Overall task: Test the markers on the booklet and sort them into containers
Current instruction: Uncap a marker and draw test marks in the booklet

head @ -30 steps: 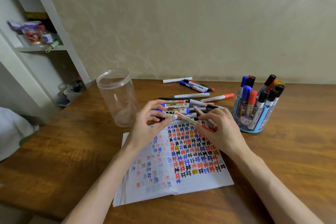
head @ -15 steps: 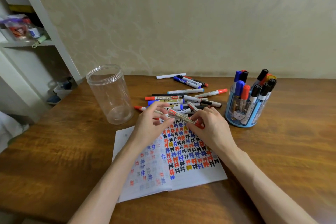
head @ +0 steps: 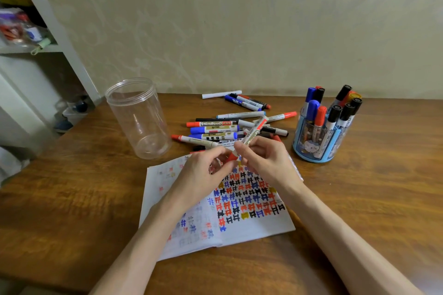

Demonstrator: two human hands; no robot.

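An open booklet point(head: 254, 227) covered with red, blue and black test marks lies on the wooden table. Above its top edge my right hand point(head: 266, 160) grips the barrel of a red marker point(head: 253, 135), which points up and to the right. My left hand point(head: 203, 170) pinches the marker's red cap point(head: 232, 157) at the lower end. A pile of loose markers point(head: 215, 129) lies just behind my hands. An empty clear plastic jar point(head: 139, 117) stands to the left. On the right, a blue holder point(head: 318, 143) has several markers standing in it.
A few more markers point(head: 247, 100) lie near the wall at the back of the table point(head: 72, 199). A white shelf unit point(head: 36, 38) with small items stands to the left, beyond the table edge.
The red marker has turned from lying across between my hands to pointing up and right. My left hand has moved onto its cap end. My hands stay over the booklet's top edge.
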